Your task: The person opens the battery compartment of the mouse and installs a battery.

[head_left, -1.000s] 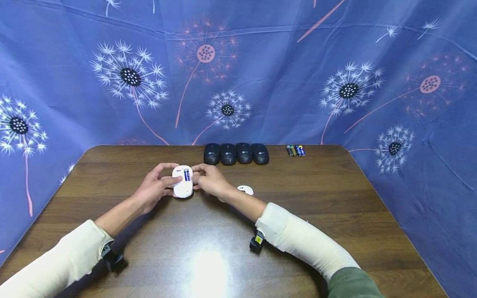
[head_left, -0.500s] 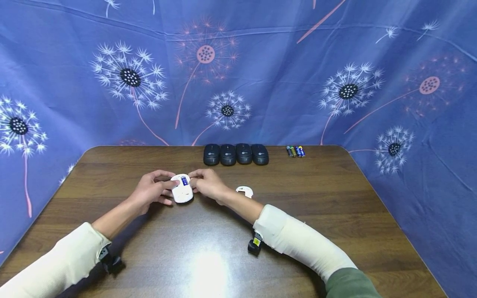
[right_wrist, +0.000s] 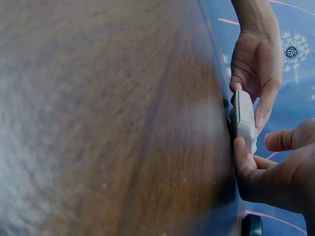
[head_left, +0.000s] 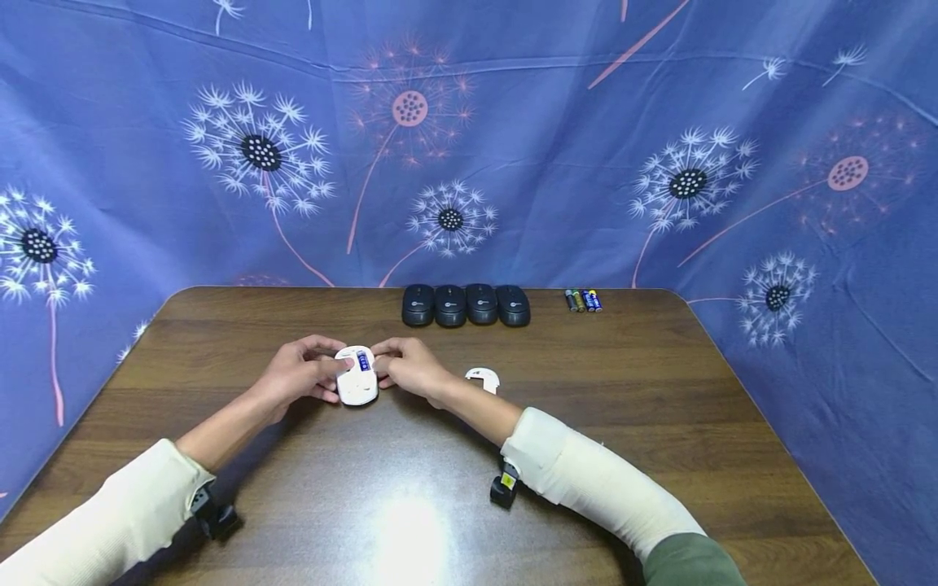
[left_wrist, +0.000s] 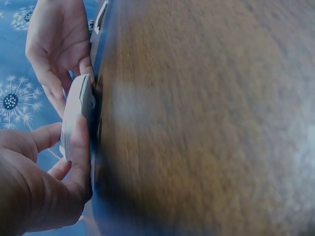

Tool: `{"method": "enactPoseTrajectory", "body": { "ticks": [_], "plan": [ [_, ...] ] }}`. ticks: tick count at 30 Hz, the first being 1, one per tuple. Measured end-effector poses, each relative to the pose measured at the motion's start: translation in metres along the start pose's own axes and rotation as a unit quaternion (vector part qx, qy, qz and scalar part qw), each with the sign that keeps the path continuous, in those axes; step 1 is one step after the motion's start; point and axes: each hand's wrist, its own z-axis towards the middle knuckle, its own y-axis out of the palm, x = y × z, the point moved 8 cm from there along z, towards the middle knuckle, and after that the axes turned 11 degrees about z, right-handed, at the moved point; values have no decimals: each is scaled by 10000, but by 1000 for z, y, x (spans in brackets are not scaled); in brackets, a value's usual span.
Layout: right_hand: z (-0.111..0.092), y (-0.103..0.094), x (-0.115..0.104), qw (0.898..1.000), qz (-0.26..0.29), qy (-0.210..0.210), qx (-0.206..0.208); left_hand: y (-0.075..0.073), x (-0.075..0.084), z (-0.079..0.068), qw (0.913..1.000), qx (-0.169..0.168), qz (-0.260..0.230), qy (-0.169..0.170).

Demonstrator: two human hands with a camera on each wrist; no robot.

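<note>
at the far left-middle of the brown table, a white mouse sits between the two hands, its underside turned up, with a blue battery seated in the bay near its far end. the left hand has it by the left side: the thumb lies over the upturned face, just beside the bay, while the other fingers bend in along the left edge. that grip is narrow, closed down to about the thickness of the mouse. the right hand holds the opposite edge, level with the bay; in the right wrist view bent fingers meet the near end of the mouse, and one digit stands apart from it. so the mouse lies at the fingertips of both hands, well clear of either palm. whether its lower side touches the tabletop, i cannot tell.

just past the right forearm lies a white curved piece with a notch in it. along the far edge four black mice stand side by side, and to their right lie some loose batteries in a tight row.
</note>
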Motion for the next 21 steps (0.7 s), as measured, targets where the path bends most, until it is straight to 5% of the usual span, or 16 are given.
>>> {"method": "enactPoseTrajectory", "body": {
  "ticks": [13, 21],
  "plan": [
    [-3, -9, 2, 9999, 83, -112, -42, -11, 8, -2, 9967, 537, 582, 202],
    [-7, -19, -2, 9997, -75, -232, -56, -23, 23, -4, 9661, 1302, 2077, 807]
  ]
}}
